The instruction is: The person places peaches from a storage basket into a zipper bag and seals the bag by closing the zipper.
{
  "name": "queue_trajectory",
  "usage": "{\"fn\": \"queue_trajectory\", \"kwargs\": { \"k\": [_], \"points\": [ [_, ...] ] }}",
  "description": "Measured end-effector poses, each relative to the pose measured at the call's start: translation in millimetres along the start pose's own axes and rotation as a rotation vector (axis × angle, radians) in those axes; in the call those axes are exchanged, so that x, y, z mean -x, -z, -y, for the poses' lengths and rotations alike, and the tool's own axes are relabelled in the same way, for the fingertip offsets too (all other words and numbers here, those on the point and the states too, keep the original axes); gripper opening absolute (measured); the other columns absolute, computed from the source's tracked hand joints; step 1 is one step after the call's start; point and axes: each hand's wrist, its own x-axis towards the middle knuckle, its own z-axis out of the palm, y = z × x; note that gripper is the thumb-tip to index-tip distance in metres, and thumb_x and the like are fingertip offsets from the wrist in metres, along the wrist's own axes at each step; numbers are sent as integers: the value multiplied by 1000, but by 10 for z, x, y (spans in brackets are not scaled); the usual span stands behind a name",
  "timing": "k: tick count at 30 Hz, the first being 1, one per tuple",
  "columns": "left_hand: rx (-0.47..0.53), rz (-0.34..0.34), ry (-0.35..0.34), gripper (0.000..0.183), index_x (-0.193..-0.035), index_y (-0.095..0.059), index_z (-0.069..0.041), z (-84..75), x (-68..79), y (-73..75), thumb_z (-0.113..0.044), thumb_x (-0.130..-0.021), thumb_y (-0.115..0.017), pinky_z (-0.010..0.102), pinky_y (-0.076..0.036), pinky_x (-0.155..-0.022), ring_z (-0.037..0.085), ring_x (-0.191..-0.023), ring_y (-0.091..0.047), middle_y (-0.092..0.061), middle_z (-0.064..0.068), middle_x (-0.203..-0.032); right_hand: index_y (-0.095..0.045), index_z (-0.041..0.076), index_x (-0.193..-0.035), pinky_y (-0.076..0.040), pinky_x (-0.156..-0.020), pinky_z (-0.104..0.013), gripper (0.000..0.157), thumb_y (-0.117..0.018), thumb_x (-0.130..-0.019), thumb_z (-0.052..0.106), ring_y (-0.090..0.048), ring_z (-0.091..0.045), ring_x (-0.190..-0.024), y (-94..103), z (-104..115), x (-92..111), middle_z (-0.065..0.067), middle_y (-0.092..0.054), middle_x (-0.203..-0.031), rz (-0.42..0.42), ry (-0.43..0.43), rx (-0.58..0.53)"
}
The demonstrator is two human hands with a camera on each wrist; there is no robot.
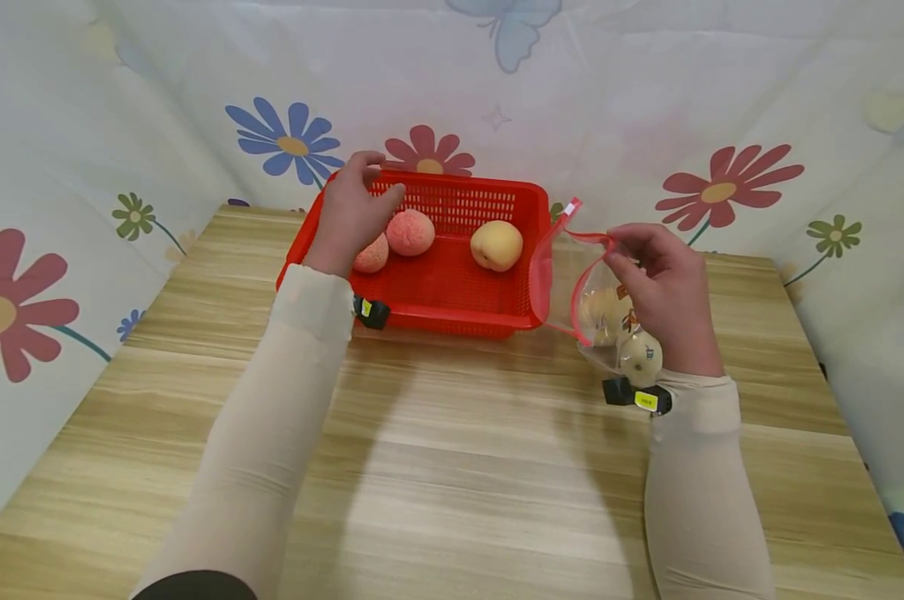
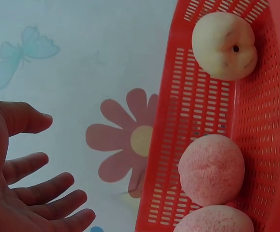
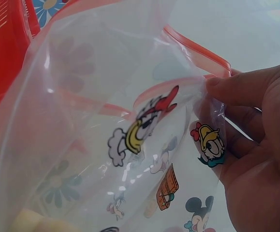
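"While the right hand [image 1: 665,287] pinches its rim, how stands the clear plastic bag with red zip trim [image 1: 564,275]?"

"Mouth gaping, at the right end of the red slotted plastic basket [image 1: 452,318]; that grip apparently holds it open. Pale round fruits [image 1: 641,357] sit inside."

"Left hand [image 1: 354,212]?"

"Empty, fingers apart, above the basket's left end, near two rough pink round fruits [image 1: 411,232]; one smooth pale-yellow fruit [image 1: 496,246] lies right."

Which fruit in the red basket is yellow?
In the head view, the rightmost fruit in the basket, lying apart; the other two fruits, nearer the left hand, are pink.
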Motion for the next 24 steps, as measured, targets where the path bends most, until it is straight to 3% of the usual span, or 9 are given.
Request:
{"fn": "queue_trajectory", "kwargs": {
  "k": [12,19,24],
  "points": [
    [-83,27,103,65,-149,-32,-16,170,-193,17,-33,-92,-59,45,-49,-101,26,-127,-49,-46,8,-146,-67,4,-115,-47,-70,-14,24,-65,-92,11,-59,-7,-88,-17,13,-4,21,-64,-95,-1,22,-1],
    [-112,84,176,69,-151,-29,-16,198,-241,51,-34,-93,-59,47,-46,-105,28,-132,-44,-43,7,-149,-67,4,-115,-47,-71,-14,24,-65,-92,11,-59,-7,-89,-21,6,-8,20,-64,-96,1,24,-9],
    [-135,113,190,68,-150,-31,-14,191,-268,66,-33,-92,-60,47,-45,-106,28,-132,-46,-45,7,-149,-67,5,-115,-47,-71,-15,25,-65,-92,12,-59,-8,-89,-18,6,-7,19,-64,-96,3,15,-8]
  ]
}}
